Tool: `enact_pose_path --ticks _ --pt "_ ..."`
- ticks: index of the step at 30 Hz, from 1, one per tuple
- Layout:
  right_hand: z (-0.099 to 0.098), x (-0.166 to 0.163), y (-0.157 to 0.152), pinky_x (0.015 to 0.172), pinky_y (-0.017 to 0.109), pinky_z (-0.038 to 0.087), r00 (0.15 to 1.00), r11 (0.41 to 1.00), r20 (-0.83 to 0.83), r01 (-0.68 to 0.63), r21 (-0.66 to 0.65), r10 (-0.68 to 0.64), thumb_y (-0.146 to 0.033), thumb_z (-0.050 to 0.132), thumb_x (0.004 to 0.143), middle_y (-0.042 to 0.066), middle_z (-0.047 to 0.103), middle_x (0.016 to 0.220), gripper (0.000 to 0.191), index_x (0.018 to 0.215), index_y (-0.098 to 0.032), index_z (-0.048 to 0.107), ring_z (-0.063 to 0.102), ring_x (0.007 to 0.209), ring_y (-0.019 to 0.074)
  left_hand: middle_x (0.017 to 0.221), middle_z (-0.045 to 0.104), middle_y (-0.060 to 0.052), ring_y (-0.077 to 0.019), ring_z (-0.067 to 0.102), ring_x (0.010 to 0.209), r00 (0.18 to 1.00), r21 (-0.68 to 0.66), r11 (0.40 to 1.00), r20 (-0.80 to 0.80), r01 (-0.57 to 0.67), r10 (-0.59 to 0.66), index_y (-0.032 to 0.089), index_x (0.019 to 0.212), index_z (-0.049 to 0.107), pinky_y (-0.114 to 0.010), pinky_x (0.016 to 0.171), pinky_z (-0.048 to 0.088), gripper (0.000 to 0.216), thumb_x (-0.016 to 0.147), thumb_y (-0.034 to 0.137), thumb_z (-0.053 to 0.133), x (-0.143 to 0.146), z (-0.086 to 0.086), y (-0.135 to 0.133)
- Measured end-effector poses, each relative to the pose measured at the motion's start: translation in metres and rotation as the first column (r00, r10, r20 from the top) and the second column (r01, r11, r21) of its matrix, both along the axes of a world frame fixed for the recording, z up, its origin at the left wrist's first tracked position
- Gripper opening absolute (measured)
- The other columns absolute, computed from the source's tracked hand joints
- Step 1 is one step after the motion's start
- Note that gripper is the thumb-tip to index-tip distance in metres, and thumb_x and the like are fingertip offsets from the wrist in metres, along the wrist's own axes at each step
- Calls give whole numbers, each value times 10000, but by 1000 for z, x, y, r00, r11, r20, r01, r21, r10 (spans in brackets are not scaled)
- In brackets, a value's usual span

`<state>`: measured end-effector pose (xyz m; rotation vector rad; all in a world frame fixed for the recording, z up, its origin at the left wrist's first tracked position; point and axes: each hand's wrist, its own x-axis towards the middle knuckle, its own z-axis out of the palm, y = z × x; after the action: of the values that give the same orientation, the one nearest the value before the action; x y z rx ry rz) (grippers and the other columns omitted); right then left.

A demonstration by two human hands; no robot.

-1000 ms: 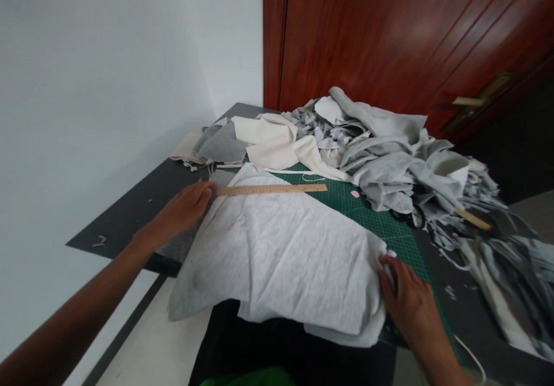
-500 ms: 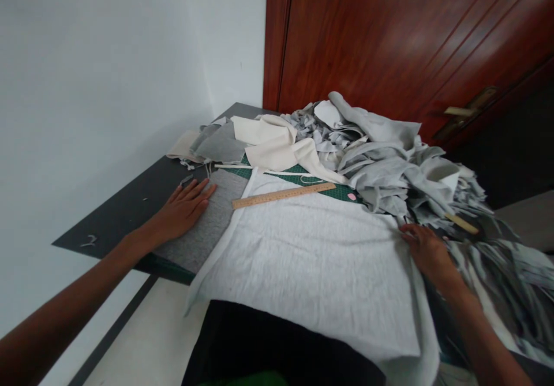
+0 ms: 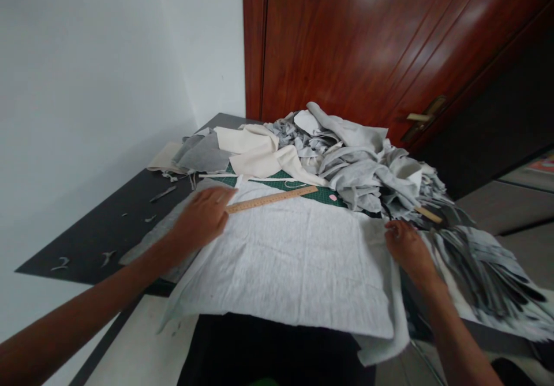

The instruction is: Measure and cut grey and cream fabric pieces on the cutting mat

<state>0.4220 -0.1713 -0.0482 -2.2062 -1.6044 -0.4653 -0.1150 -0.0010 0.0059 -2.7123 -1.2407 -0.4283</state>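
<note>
Left hand (image 3: 203,217) palm-down, right hand (image 3: 407,247) with bent fingers (image 3: 393,231)

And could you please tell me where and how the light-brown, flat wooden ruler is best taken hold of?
Probably midway along the light-brown, flat wooden ruler, from above, pinching its two long edges: it lies flat on the pale grey cloth, its middle uncovered, while the left hand is at its left end.

Dim, soft light leaves hazy glare on the door (image 3: 346,45) at one o'clock, and the left hand (image 3: 202,217) looks blurred at eight.
</note>
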Motion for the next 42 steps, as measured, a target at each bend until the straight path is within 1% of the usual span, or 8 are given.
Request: enact_pose_path --ticks 4,6,8,12,16,30,37,42 --pt "20 -50 24 950 564 582 973 973 36 -228 19 228 -227 518 978 199 730 1108 263 1116 -179 736 711 1028 367 1591 575 -122 -268 511 1505 922 -81 920 88 384 -377 184 1515 581 -475 1277 423 485 1060 197 415 71 -11 -5" --pt "17 -82 48 1062 528 572 861 868 -119 -497 20 495 -253 489 1040 155 746 1210 314 1254 -215 715 707 1166 324 1628 540 -142 -278 469 1548 904 -102 898 87 427 -419 153 1526 572 -485 1303 393 476 1089 230 399 96 -25 -1" --pt "5 -110 76 1170 550 522 790 813 -213 -581 41 575 -318 447 1087 159 722 1381 396 1401 -211 664 659 1324 320 1667 496 -155 -290 412 1591 910 -113 904 88 413 -404 134 1547 555 -501 1330 348 487 1108 256 383 110 -38 5" --pt "-27 -132 126 1248 634 437 810 841 -245 -539 51 533 -407 434 1089 251 587 1577 545 1516 -108 592 520 1504 384 1725 427 -130 -310 308 1648 939 -107 935 113 337 -325 180 1581 538 -570 1353 271 504 1131 343 380 103 -55 19" --pt "-43 -115 147 1271 687 373 832 861 -234 -508 42 502 -488 416 1097 278 516 1637 631 1562 -83 553 449 1560 411 1757 383 -92 -299 289 1658 944 -67 944 88 324 -318 254 1632 488 -557 1357 246 537 1152 433 326 72 -60 30" --pt "-23 -43 134 1250 575 438 781 809 -227 -582 74 582 -472 395 1103 193 647 1526 519 1409 -175 690 584 1443 311 1751 395 -92 -306 322 1646 950 -58 951 96 303 -297 264 1620 520 -559 1338 291 526 1149 401 331 12 -57 37" --pt "-22 -43 156 1131 570 503 879 899 -190 -421 125 438 -287 435 1040 215 745 1265 405 1275 -129 726 656 1228 341 1748 398 -100 -312 324 1643 947 -84 947 117 310 -299 254 1604 536 -574 1335 287 541 1141 415 306 -8 -54 37" --pt "-23 -47 168 1063 562 490 942 955 -169 -271 122 289 -181 453 989 207 740 1157 352 1175 -145 750 630 1119 351 1714 416 -188 -333 402 1580 965 -119 965 156 232 -213 134 1685 342 -548 1305 338 661 1109 456 367 -6 -51 34"
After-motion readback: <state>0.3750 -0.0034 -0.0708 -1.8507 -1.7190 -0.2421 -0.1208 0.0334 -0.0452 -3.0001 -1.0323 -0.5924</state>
